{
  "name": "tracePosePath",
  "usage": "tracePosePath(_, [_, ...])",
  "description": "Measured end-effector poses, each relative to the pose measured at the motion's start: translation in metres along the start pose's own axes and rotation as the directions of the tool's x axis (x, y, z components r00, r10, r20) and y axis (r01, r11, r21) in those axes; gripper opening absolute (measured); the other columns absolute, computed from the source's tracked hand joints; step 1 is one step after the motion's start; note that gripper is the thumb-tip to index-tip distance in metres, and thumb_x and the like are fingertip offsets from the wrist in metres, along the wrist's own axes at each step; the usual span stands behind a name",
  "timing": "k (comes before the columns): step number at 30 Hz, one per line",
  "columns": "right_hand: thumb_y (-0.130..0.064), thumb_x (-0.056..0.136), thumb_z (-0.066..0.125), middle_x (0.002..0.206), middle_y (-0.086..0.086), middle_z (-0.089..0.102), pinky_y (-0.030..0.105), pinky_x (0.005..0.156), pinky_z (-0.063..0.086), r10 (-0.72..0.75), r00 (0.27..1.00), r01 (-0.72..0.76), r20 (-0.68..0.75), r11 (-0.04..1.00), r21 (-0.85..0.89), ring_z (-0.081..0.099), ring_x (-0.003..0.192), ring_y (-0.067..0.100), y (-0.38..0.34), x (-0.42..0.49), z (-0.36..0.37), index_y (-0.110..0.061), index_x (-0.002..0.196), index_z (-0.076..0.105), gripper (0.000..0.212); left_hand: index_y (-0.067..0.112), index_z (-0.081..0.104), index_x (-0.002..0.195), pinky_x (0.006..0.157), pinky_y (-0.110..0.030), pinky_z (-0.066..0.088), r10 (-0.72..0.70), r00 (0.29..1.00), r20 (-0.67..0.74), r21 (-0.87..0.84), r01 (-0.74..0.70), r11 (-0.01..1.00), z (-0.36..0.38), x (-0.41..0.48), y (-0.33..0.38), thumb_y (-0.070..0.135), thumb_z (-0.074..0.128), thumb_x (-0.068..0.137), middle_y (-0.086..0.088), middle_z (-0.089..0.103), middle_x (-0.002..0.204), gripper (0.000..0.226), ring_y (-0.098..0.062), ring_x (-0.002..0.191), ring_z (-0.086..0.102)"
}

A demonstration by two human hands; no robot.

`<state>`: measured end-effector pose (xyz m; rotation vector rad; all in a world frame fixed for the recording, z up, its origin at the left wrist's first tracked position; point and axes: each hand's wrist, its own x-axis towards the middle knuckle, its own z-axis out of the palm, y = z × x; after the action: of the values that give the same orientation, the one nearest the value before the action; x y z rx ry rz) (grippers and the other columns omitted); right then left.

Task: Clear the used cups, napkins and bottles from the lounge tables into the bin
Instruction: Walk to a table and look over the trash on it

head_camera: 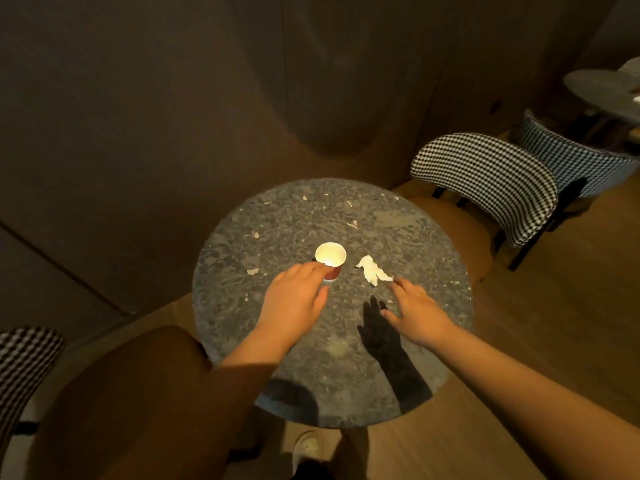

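Red paper cup (330, 255), white inside, stands upright near the middle of a round speckled stone table (311, 209). Only a small strip of its red wall shows, and no print can be read on it. A crumpled white napkin (372, 270) lies just to the right of the cup, apart from it. The left hand (294, 299) reaches in palm down, its nearly straight fingers laid against the cup's near side and the thumb held off below; it seems to touch rather than clasp. The right hand (415, 310) hovers palm down with fingers spread and relaxed, its fingertips at the napkin's near end, holding nothing. A houndstooth chair (491, 178) stands beyond the table to the right.
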<state>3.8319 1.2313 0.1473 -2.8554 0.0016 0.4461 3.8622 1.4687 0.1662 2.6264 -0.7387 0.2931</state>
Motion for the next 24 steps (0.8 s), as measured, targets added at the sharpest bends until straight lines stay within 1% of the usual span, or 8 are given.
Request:
tracePosePath(5, [-0.037, 0.094, 0.052, 0.154, 0.007, 0.022, 0.039, 0.108, 0.032, 0.083, 0.995, -0.082, 0.06, 0.996, -0.019, 0.029, 0.136, 0.029, -0.004, 0.054, 0.022, -0.012, 0.145, 0.029, 0.061, 0.018, 0.063, 0.116, 0.077, -0.037, 0.049, -0.043, 0.995, 0.091, -0.045, 0.047, 0.998, 0.038, 0.032, -0.045, 0.018, 0.067, 0.082, -0.001, 0.065, 0.113, 0.034, -0.024, 0.097, 0.062])
tracePosePath(7, [-0.035, 0.094, 0.052, 0.148, 0.008, 0.031, 0.038, 0.103, 0.036, 0.106, 0.992, -0.105, 0.06, 0.994, -0.028, 0.035, 0.13, 0.029, 0.0, 0.069, 0.029, -0.011, 0.142, 0.034, 0.056, 0.019, 0.062, 0.117, 0.079, -0.038, 0.047, -0.058, 0.989, 0.138, -0.069, 0.068, 0.995, 0.054, 0.04, -0.056, 0.019, 0.063, 0.086, -0.001, 0.063, 0.115, 0.032, -0.025, 0.1, 0.06])
tracePosePath(10, [-0.033, 0.093, 0.053, 0.128, 0.007, 0.047, 0.037, 0.091, 0.043, 0.155, 0.988, -0.155, 0.001, 0.987, -0.032, 0.046, 0.116, 0.027, 0.008, 0.086, 0.038, -0.013, 0.132, 0.046, 0.044, 0.019, 0.062, 0.117, 0.081, -0.038, 0.046, -0.062, 0.983, 0.174, -0.112, 0.083, 0.99, 0.074, 0.049, -0.067, 0.021, 0.058, 0.089, -0.001, 0.063, 0.115, 0.028, -0.025, 0.103, 0.058])
tracePosePath(12, [-0.031, 0.093, 0.055, 0.119, 0.007, 0.051, 0.037, 0.084, 0.044, 0.193, 0.98, -0.194, -0.043, 0.981, -0.016, 0.049, 0.111, 0.027, 0.013, 0.097, 0.042, -0.014, 0.126, 0.05, 0.038, 0.02, 0.066, 0.108, 0.072, -0.036, 0.05, -0.056, 0.989, 0.137, -0.147, 0.077, 0.986, 0.084, 0.055, -0.073, 0.025, 0.053, 0.088, 0.0, 0.066, 0.105, 0.025, -0.024, 0.091, 0.062])
tracePosePath(14, [-0.029, 0.093, 0.055, 0.114, 0.006, 0.053, 0.036, 0.079, 0.044, 0.216, 0.974, -0.218, -0.071, 0.976, -0.015, 0.051, 0.107, 0.026, 0.017, 0.107, 0.047, -0.014, 0.121, 0.053, 0.033, 0.02, 0.068, 0.101, 0.063, -0.034, 0.053, -0.051, 0.995, 0.082, -0.182, 0.066, 0.981, 0.093, 0.06, -0.078, 0.031, 0.044, 0.085, 0.001, 0.067, 0.095, 0.031, -0.023, 0.08, 0.064])
tracePosePath(18, [-0.028, 0.092, 0.056, 0.11, 0.006, 0.054, 0.036, 0.077, 0.044, 0.237, 0.968, -0.237, -0.082, 0.971, 0.003, 0.053, 0.104, 0.026, 0.024, 0.128, 0.065, -0.014, 0.116, 0.056, 0.028, 0.014, 0.07, 0.1, 0.062, -0.033, 0.055, -0.04, 0.999, -0.002, -0.223, 0.038, 0.974, 0.113, 0.069, -0.087, 0.03, 0.043, 0.086, -0.002, 0.068, 0.095, 0.034, -0.024, 0.076, 0.064])
tracePosePath(22, [-0.026, 0.092, 0.057, 0.109, 0.007, 0.056, 0.034, 0.073, 0.042, 0.266, 0.959, -0.262, -0.1, 0.964, 0.049, 0.053, 0.101, 0.026, 0.027, 0.141, 0.083, -0.013, 0.113, 0.057, 0.025, 0.014, 0.069, 0.095, 0.058, -0.034, 0.054, -0.007, 1.0, 0.022, -0.231, 0.011, 0.973, 0.127, 0.075, -0.091, 0.028, 0.045, 0.086, -0.004, 0.067, 0.09, 0.03, -0.025, 0.071, 0.063])
tracePosePath(24, [-0.025, 0.093, 0.056, 0.11, 0.006, 0.055, 0.034, 0.074, 0.043, 0.285, 0.954, -0.278, -0.098, 0.958, 0.074, 0.052, 0.102, 0.026, 0.028, 0.144, 0.089, -0.014, 0.112, 0.058, 0.023, 0.015, 0.069, 0.095, 0.056, -0.034, 0.054, 0.012, 0.999, 0.049, -0.213, -0.001, 0.977, 0.134, 0.074, -0.092, 0.025, 0.054, 0.084, -0.004, 0.066, 0.088, 0.021, -0.025, 0.068, 0.062])
